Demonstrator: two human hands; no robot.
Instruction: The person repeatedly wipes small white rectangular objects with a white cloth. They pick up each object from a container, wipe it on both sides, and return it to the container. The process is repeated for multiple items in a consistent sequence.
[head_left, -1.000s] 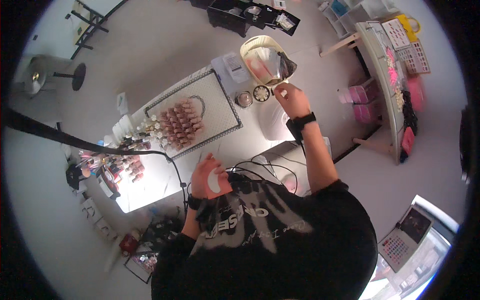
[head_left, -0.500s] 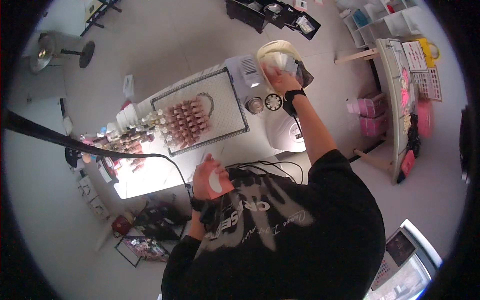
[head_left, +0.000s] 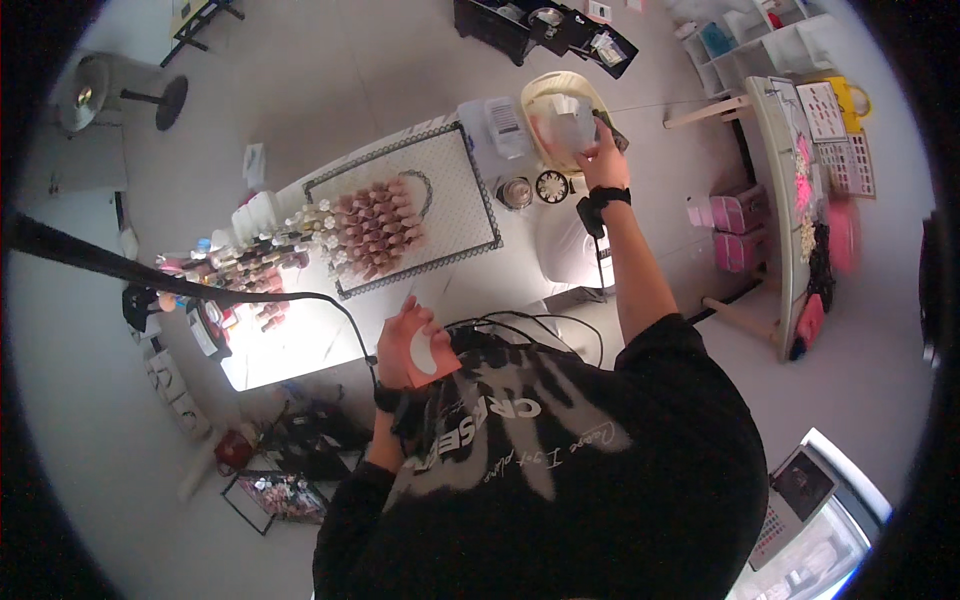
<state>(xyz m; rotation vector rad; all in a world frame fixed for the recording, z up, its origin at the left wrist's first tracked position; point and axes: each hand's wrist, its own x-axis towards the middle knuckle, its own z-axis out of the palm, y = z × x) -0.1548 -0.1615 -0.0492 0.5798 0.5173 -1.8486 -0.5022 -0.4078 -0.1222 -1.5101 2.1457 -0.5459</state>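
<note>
My left hand [head_left: 406, 338] is closed around a coral-orange card [head_left: 432, 362] with a white crescent shape on it, held close to my shirt. My right hand [head_left: 604, 160] reaches over the cream basket [head_left: 528, 98] at the table's far right corner. Its fingers grip the edge of a translucent, whitish plastic piece [head_left: 572, 132], too blurred to tell whether it is a bag or a container. Other pale contents lie in the basket, partly covered by this piece. A dark packet [head_left: 613, 130] shows at the basket's right side, just behind my fingers.
Rows of pinkish bottles [head_left: 380, 235] stand on a lace-edged tray [head_left: 455, 190]. Beside the basket are a clear plastic box [head_left: 497, 135], a metal-topped jar [head_left: 515, 193], a black-and-white round item [head_left: 551, 187] and a white rounded device [head_left: 565, 250]. Black cables [head_left: 530, 322] loop by the near table edge.
My right hand has come out of the basket's inside to its right edge, lifting the translucent piece. My left hand keeps its hold on the card, nearly in place.
</note>
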